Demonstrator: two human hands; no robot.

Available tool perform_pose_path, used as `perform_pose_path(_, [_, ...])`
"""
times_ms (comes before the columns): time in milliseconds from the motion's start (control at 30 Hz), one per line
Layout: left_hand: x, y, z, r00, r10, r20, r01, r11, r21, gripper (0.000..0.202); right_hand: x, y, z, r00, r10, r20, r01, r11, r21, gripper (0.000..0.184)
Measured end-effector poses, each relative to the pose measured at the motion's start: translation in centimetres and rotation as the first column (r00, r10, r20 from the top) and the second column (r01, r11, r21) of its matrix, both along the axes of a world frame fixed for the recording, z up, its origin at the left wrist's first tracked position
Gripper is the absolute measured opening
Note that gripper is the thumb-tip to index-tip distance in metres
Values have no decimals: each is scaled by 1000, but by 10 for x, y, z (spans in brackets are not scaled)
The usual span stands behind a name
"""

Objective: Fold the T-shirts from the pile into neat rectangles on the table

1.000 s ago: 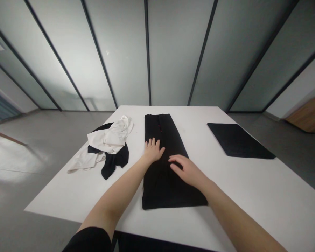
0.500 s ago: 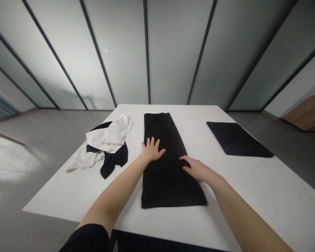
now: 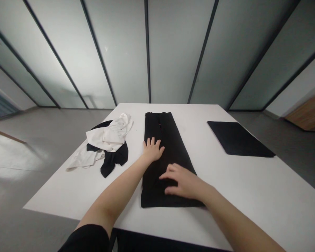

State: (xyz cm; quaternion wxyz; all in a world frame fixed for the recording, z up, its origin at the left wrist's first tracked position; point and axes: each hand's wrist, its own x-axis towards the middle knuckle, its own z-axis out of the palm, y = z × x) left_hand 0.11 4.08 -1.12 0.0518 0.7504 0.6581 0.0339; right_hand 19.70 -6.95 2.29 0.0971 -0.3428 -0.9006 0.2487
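Smoothing pass: left hand [image 3: 152,150] lies open and flat on the black garment [image 3: 170,147], right hand [image 3: 182,182] open near its lower end, neither gripping; that end wants flattening.

Plain black fabric [image 3: 173,154] lies under both grips, small red marks [image 3: 160,126] showing beyond the left grip [image 3: 152,149]. Left of that grip, a white garment [image 3: 105,138] tangles with a black one [image 3: 114,157]. Beyond the right grip [image 3: 182,182], a solid black sheet [image 3: 237,138] sits on the white worktop [image 3: 252,189].
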Motion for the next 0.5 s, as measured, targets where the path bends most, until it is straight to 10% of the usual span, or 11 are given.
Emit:
perform_pose_path(100, [-5, 7, -12, 1000, -22, 16, 22, 1000, 14, 71, -25, -22, -3, 988, 123, 89, -124, 992, 14, 64])
perform_pose_path(267, [-9, 10, -20, 999, -42, 10, 41, 999, 27, 74, -34, -34, -3, 977, 137, 166, -150, 986, 70, 27])
perform_pose_path(500, [-7, 9, -5, 998, -61, -18, 59, 993, -102, 78, -37, -35, -6, 959, 188, 210, -215, 970, 111, 20])
